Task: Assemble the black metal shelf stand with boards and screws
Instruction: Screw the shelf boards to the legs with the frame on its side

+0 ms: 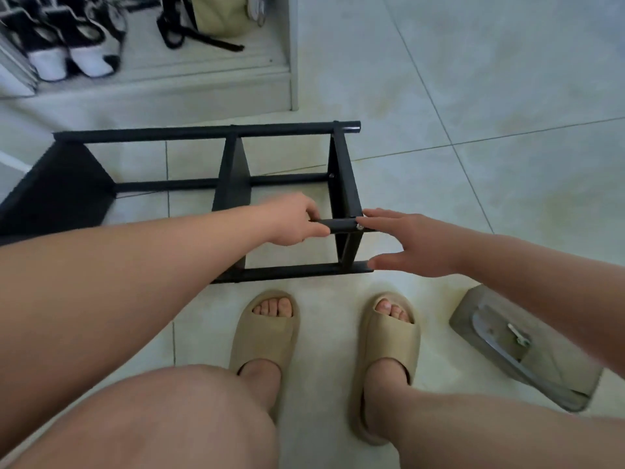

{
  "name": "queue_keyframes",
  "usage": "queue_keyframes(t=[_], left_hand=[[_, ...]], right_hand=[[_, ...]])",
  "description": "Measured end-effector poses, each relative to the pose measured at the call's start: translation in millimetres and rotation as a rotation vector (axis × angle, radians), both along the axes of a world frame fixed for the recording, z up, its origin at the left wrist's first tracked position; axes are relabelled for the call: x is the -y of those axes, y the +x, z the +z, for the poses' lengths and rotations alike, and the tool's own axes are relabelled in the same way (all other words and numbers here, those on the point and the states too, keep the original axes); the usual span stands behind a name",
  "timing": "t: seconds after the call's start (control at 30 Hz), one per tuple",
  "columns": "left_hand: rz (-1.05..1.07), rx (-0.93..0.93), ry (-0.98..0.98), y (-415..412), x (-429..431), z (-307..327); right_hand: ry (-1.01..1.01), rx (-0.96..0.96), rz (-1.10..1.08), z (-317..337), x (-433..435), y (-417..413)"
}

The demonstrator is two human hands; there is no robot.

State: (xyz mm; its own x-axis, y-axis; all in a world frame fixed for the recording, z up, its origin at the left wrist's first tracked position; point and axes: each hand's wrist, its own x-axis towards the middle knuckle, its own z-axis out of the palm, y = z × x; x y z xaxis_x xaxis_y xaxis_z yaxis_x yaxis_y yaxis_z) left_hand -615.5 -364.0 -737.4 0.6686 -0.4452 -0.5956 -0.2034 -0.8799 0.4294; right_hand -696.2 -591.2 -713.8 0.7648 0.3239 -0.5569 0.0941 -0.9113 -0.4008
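The person's bare knees [169,418] are filling the near edge, and two tan slides [263,333] are standing just in front of the black metal shelf stand [233,170], which is lying on its side on the tiled floor [473,96]. Right of the stand and nearer than it, a clear plastic bag [521,346] is lying with what looks like small hardware inside.

At the stand's near right corner the left grip [297,220] is curling closed around the upper rail [338,226], while the right grip [406,245] is lying open, with straight fingers touching the rail's end beside a silver screw [359,227].

The stand is probably behaving as stiff, fairly light painted tube that is smooth enough to be slipping. So holding a rail close to a joint seems wiser than mid-span, where loose screws may be letting it rack. Beyond the stand, black-and-white shoes [67,45] are sitting on a low shelf.
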Motion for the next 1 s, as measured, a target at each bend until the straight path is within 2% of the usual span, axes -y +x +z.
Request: queue_keyframes(t=[0.2,0.4,0.7,1.0], left_hand=[[-0.051,0.152,-0.031,9,7,73],[-0.005,0.194,-0.086,-1,14,99],[0.106,0.279,-0.118,17,9,71],[0.160,0.524,-0.029,57,12,42]], right_hand=[[-0.129,0.034,-0.010,75,-9,4],[-0.156,0.072,-0.055,104,-20,-9],[-0.063,0.194,-0.202,63,-29,19],[-0.057,0.228,-0.263,32,-33,82]])
